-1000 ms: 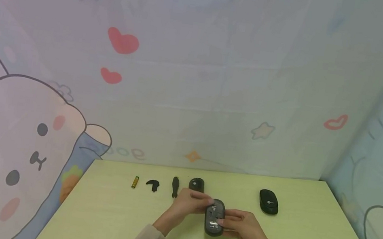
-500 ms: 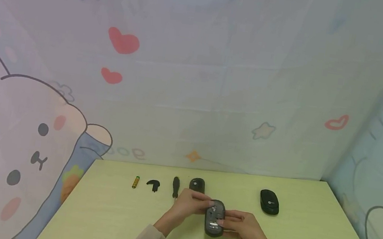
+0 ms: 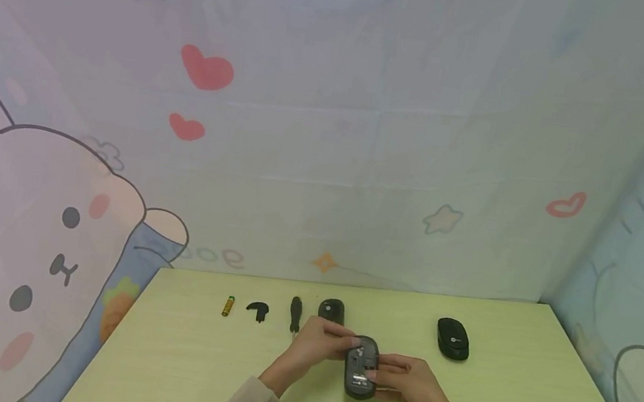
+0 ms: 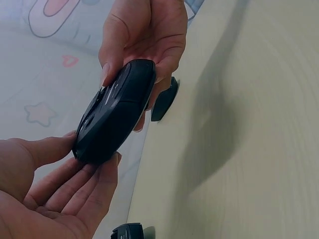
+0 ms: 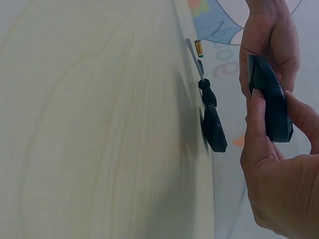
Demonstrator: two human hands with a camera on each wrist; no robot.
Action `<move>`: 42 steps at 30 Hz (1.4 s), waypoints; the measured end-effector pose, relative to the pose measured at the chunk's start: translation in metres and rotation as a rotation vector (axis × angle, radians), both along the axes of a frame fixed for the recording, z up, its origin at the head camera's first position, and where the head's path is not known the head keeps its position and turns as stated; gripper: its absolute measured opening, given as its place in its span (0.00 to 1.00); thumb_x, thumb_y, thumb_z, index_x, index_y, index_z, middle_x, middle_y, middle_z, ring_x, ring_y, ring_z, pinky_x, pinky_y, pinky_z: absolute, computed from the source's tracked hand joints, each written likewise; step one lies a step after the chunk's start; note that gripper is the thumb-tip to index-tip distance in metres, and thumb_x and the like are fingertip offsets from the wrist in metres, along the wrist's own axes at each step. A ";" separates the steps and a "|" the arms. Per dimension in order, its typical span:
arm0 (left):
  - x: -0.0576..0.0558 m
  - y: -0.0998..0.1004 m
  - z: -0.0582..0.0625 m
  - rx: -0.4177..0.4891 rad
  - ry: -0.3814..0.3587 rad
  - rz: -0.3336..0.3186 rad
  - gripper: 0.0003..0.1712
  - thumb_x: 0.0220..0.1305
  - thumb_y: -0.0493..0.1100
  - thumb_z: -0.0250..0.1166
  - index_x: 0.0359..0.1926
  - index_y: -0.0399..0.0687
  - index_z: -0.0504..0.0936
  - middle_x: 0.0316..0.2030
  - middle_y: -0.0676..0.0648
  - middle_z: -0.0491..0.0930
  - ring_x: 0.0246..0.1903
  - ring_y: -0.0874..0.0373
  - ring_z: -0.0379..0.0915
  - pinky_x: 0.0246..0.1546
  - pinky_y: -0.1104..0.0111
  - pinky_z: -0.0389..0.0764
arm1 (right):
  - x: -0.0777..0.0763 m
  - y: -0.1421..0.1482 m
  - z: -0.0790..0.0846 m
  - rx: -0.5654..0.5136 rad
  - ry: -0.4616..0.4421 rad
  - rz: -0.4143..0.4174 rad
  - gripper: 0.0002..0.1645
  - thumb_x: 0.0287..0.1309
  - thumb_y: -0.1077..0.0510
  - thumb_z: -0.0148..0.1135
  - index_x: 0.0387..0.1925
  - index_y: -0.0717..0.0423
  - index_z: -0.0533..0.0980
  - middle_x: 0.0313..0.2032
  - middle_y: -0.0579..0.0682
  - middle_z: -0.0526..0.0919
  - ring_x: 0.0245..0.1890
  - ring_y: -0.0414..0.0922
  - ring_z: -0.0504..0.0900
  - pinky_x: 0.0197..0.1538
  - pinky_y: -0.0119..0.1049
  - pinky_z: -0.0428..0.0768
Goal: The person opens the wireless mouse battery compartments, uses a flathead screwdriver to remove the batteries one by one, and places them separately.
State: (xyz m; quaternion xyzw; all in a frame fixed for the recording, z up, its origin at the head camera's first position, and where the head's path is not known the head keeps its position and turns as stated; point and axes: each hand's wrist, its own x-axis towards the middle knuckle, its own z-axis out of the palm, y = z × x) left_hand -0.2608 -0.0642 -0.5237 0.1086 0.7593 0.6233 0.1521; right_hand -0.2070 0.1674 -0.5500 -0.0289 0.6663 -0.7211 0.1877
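Observation:
A dark computer mouse (image 3: 358,385) is held up over the table with its underside facing the head camera, where a pale label shows. My left hand (image 3: 315,346) pinches its far end, thumb on the underside and fingers beneath. From the right side, my right hand (image 3: 410,385) grips the same mouse, its thumb tip lying on the underside near the label. In the left wrist view, the mouse (image 4: 117,114) sits tilted between both hands, apart from the table. The right wrist view shows the mouse (image 5: 271,99) edge-on, between my right thumb and fingers.
Behind my left hand lies a second black mouse (image 3: 332,309), partly covered. A third black mouse (image 3: 452,339) rests farther right. Toward the left are a screwdriver (image 3: 295,313), a small curved black part (image 3: 259,310) and a battery (image 3: 228,306). A printed cloth (image 3: 332,127) hangs behind the table (image 3: 176,359).

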 end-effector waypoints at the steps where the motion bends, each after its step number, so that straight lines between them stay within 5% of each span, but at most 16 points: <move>1: 0.000 0.000 0.001 -0.008 -0.001 0.002 0.14 0.67 0.44 0.74 0.47 0.38 0.91 0.45 0.38 0.91 0.42 0.48 0.92 0.47 0.61 0.93 | 0.000 0.000 0.000 0.000 -0.001 0.002 0.40 0.62 0.55 0.76 0.67 0.76 0.71 0.55 0.60 0.89 0.49 0.46 0.91 0.53 0.44 0.92; 42: -0.002 -0.028 0.026 0.102 0.047 -0.015 0.20 0.72 0.41 0.70 0.59 0.32 0.85 0.52 0.34 0.88 0.50 0.48 0.90 0.55 0.64 0.90 | 0.004 -0.006 -0.006 0.002 -0.010 0.027 0.43 0.62 0.56 0.76 0.68 0.79 0.68 0.57 0.63 0.87 0.50 0.46 0.91 0.54 0.45 0.91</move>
